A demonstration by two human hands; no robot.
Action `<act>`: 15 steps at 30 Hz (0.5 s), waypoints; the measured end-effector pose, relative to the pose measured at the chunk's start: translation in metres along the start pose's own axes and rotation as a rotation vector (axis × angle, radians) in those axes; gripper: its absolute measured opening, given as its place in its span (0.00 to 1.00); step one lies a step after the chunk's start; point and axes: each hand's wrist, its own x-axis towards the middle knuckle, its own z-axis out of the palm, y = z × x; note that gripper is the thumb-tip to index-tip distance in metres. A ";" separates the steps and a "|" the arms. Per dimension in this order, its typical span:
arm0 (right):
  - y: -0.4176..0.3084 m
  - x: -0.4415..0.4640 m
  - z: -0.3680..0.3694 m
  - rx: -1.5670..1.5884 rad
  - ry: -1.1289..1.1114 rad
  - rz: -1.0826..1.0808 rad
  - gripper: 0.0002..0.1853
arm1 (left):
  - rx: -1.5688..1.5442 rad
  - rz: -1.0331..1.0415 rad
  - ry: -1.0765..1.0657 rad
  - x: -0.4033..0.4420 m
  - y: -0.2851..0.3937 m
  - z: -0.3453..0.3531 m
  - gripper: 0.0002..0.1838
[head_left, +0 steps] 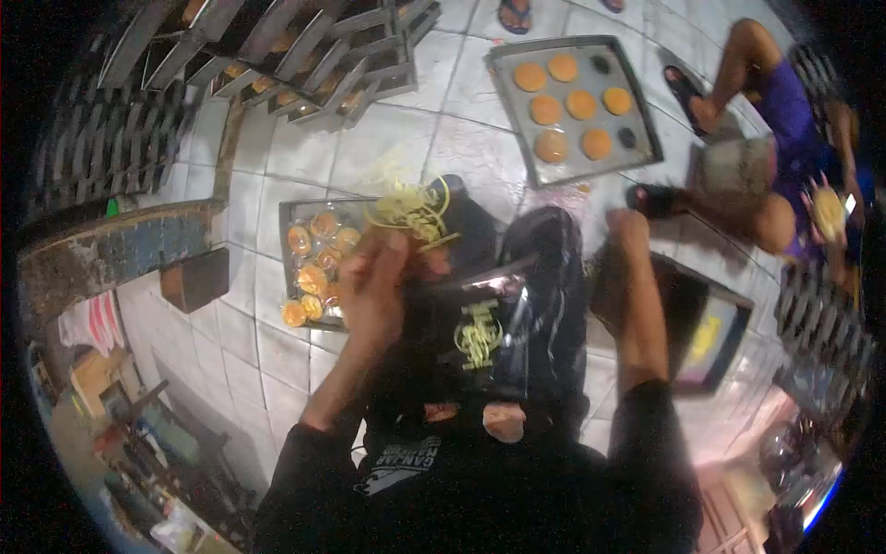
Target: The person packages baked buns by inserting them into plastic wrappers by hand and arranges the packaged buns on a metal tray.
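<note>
Pinched in the fingers of my left hand [383, 272] is a clear plastic bag [406, 203] with yellow-green print, somewhat blurred. On my lap lies a dark, shiny surface carrying more printed plastic bags [478, 334]. My right hand [629, 231] is curled closed out to the right, over the near edge of a dark tray [734, 342]; whatever its fingers hold is hidden. Left of my knees, beside my left hand, a tray [286, 226] contains several buns wrapped in clear plastic [312, 277].
A metal baking tray [637, 88] with several round golden buns [581, 103] rests on the tiled floor ahead. At right sits another person in purple [796, 111], holding a bun [828, 214]. Metal racks [305, 46] stand upper left, near a worn wooden bench [120, 249].
</note>
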 end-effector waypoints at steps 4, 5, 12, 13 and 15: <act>0.043 0.080 0.061 0.169 -0.789 -0.055 0.16 | 0.311 0.086 0.108 0.029 -0.034 -0.020 0.15; 0.035 0.112 0.064 -0.087 -0.724 -0.143 0.16 | 0.432 0.070 0.114 0.027 -0.032 -0.020 0.18; -0.010 0.271 0.118 -0.029 -0.312 -0.366 0.16 | 0.276 0.042 0.033 0.016 -0.020 -0.039 0.25; -0.016 0.285 0.124 -0.076 -0.244 -0.416 0.16 | 0.236 0.041 0.027 0.012 -0.020 -0.045 0.25; -0.017 0.303 0.152 -0.100 -0.182 -0.473 0.17 | 0.058 -0.092 0.252 -0.001 -0.025 -0.055 0.26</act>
